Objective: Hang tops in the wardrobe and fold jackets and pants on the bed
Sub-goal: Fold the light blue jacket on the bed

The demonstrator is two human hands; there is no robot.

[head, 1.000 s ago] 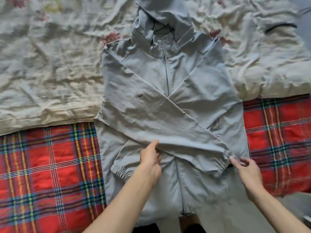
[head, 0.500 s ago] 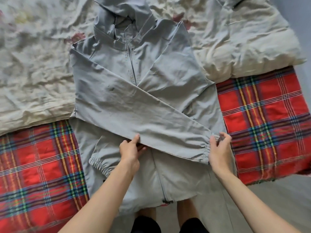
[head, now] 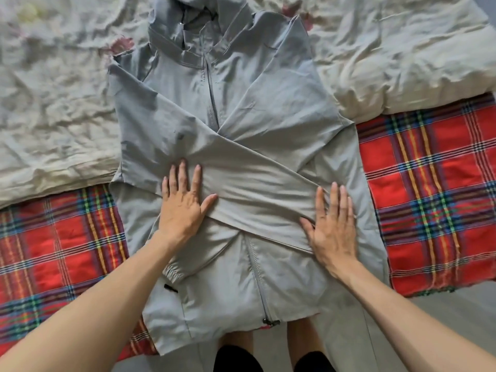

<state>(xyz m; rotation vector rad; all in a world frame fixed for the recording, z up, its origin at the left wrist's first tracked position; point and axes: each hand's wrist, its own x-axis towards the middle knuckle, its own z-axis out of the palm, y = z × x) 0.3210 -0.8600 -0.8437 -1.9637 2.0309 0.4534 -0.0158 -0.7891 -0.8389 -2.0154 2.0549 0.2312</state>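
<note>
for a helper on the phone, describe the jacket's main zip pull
A grey jacket lies across the red plaid blanket. Follow its centre zip to the near hem: the zip pull is the dark knob, unlike the slim black tab further left.

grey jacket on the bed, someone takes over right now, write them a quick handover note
Left hand: flat, fingers straight, pressing the upper sleeve.
Right hand: flat, pressing that sleeve's cuff end at the jacket's side.
Jacket: zipped, front up, lying across the plaid blanket and the cream quilt, hood at the far end, hem over the near bed edge.
Done: both sleeves are crossed over the front; the lower sleeve's cuff lies near the left forearm.
Left: fold the body and hood into a compact stack. No tops, pants or wardrobe are in view.
</note>
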